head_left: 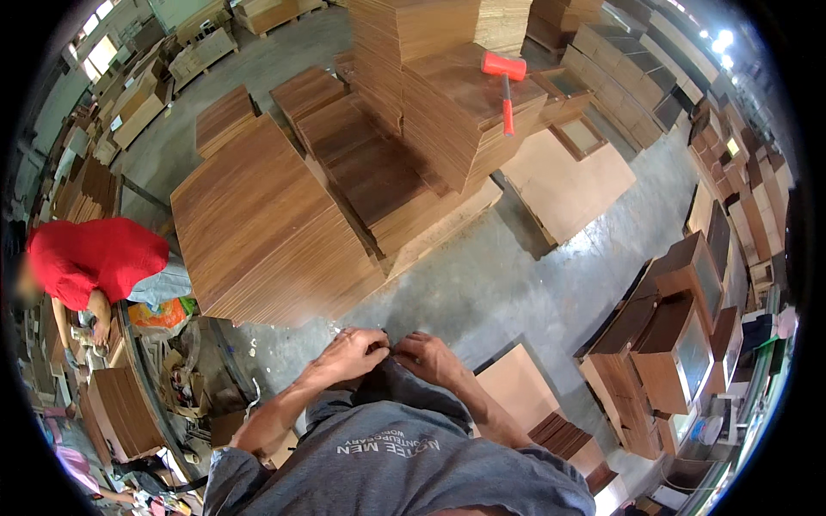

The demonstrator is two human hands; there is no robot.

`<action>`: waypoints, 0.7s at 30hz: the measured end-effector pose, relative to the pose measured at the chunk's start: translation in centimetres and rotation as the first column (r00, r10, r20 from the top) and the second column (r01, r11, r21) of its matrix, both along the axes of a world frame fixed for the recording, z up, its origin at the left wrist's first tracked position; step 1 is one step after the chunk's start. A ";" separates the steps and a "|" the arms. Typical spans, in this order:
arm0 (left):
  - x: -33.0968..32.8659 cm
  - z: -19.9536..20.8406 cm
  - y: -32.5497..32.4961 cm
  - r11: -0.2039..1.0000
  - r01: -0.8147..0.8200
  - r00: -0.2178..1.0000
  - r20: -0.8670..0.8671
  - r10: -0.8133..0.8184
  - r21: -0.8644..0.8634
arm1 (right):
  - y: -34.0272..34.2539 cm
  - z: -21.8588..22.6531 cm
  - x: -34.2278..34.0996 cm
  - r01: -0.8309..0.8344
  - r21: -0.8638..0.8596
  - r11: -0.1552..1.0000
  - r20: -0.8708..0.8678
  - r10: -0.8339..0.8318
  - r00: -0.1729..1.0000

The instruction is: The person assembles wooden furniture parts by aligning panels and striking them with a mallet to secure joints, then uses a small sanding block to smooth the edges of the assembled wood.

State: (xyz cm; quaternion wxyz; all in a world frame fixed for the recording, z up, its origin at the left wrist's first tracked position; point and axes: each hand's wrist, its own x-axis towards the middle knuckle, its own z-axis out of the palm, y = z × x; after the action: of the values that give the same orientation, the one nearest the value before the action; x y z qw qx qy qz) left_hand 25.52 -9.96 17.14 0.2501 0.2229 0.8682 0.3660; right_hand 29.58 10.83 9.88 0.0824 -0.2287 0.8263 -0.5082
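Observation:
My left hand and my right hand are close together in front of my body, fingers curled in. Both pinch the lower front of the grey T-shirt that I wear, and the cloth is pulled up between them. The fingertips are partly hidden. Just beyond my hands stands a tall stack of brown wood-grain panels. Farther off, a red mallet lies on another panel stack, its handle pointing toward me.
A person in a red shirt works at a bench on the left. Glass-fronted wooden cabinets stand on the right. A pale board lies beyond the grey floor. Near my right arm is a pale panel.

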 end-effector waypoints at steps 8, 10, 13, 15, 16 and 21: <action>-9.6 9.0 -4.0 0.945 -0.188 0.916 -0.299 0.267 0.268 | 0.1 2.1 -1.2 0.591 -0.430 0.682 0.643 -0.228 0.731; -12.9 10.4 -5.1 0.940 -0.198 0.873 -0.385 0.298 0.278 | -0.7 3.4 -2.3 0.652 -0.511 0.560 0.652 -0.241 0.718; -17.5 10.5 -6.5 0.952 -0.237 0.832 -0.466 0.302 0.194 | -2.4 3.5 -3.5 0.700 -0.585 0.410 0.642 -0.294 0.708; -20.4 9.6 -6.9 0.964 -0.165 0.801 -0.542 0.254 0.208 | -3.5 4.0 -4.3 0.752 -0.580 0.314 0.687 -0.307 0.658; -21.3 9.4 -7.1 0.968 -0.164 0.823 -0.514 0.241 0.192 | -4.5 3.9 -4.4 0.767 -0.582 0.270 0.700 -0.314 0.641; -26.7 7.2 -7.8 0.997 0.067 0.714 -0.700 -0.016 0.045 | -8.1 3.3 -6.1 0.807 -0.538 0.242 0.705 -0.396 0.588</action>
State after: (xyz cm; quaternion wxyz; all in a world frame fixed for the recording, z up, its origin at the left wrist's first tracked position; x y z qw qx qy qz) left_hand -1.15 -17.73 24.35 -0.0955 0.3724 0.8802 0.2782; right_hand 23.46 2.74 13.13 -0.0661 0.2276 0.4595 -0.8560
